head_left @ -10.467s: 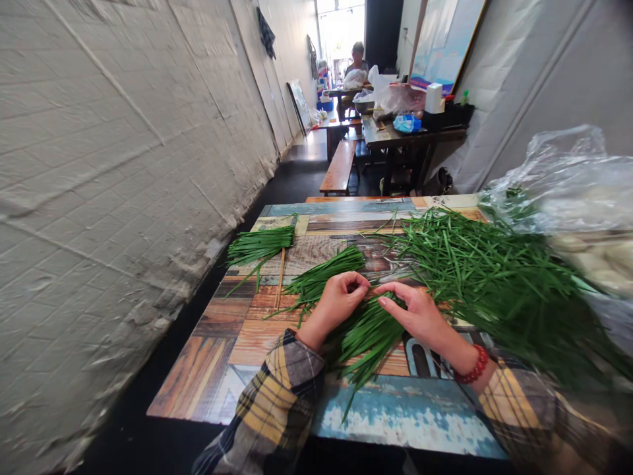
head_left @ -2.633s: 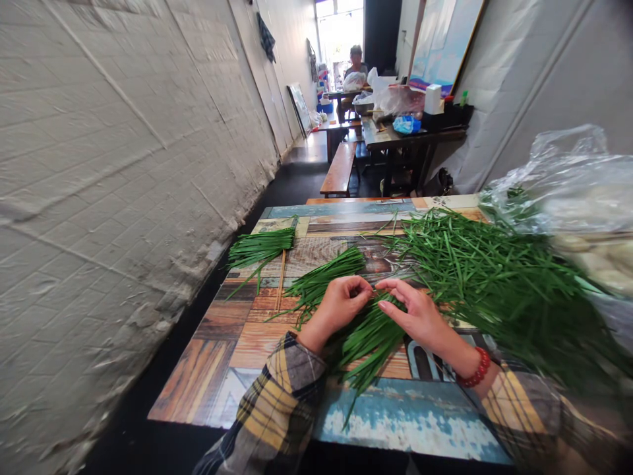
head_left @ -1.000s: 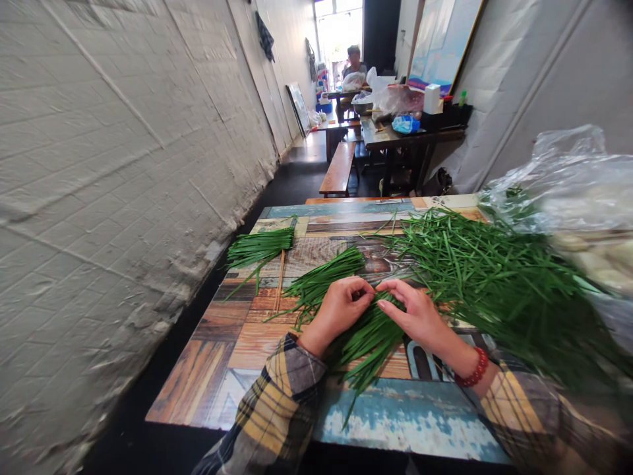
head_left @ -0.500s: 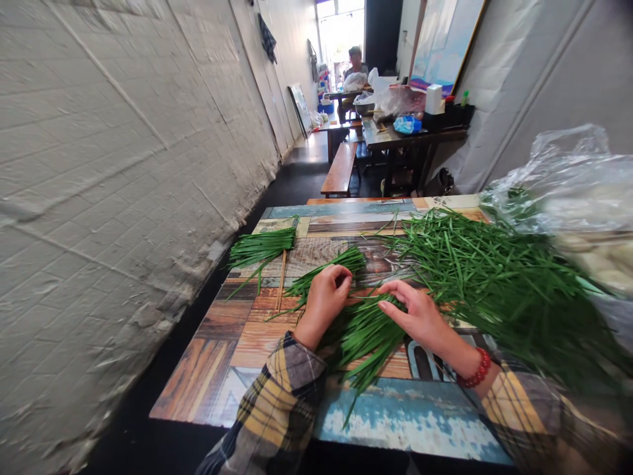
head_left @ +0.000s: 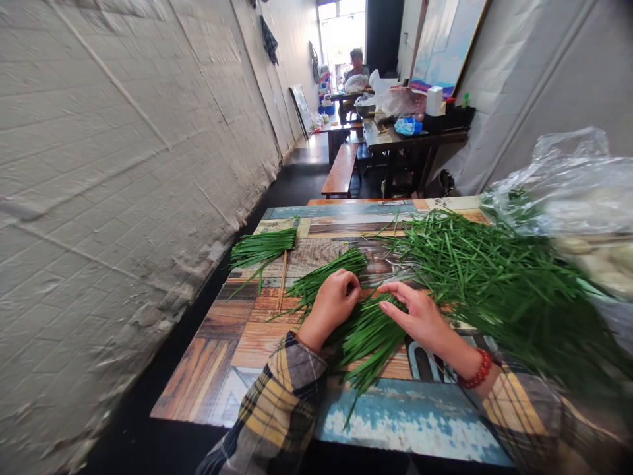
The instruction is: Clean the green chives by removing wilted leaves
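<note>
Yellow-and-grey plaid sleeves at bottom, over patchwork wood-print bench. Near bundle of garlic chives lies between the hands, tips toward the wearer. Red bead bracelet on right wrist. Right hand: thumb and fingers half-curled at bundle's upper end; can't tell if grip is closed on it. Left hand: grip curled, fingertips drawn together, can't tell if it's pinching a stalk. Middle bundle just beyond left hand. Loose chive pile on right, beside clear plastic bag with pale contents, blurry. Thin wooden sticks run up to third bundle, far left. Beyond: long wooden seat, second bench with blue packet and white box, seated person at back.
</note>
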### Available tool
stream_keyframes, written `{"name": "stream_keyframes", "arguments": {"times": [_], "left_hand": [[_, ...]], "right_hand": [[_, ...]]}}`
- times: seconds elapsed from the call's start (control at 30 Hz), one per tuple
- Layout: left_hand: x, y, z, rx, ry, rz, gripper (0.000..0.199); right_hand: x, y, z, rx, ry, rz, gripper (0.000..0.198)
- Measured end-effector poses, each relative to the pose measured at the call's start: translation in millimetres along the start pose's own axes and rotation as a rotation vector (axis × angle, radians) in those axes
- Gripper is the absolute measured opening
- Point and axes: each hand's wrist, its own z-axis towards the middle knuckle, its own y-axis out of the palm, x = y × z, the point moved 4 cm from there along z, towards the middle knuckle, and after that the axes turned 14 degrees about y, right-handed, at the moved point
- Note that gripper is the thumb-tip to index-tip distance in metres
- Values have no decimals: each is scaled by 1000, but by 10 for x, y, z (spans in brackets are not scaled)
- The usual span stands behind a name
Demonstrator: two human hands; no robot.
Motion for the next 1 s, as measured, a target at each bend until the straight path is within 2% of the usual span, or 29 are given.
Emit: {"name": "stream_keyframes", "arguments": {"times": [0.17,0.3,0.6,1.0], "left_hand": [[17,47,6,38,-77,-300,8],[39,64,0,63,-115,-411,11],[102,47,13,64,-92,-440,12],[119,18,17,76,-64,-336,14]], "right_hand": [[-14,-8,-4,1,3,-5,21],[-25,-14,-9,29,-3,-24,21],[-19,-9,-3,12,7,-9,22],[-45,-19,-14,17,1,-2,21]]}}
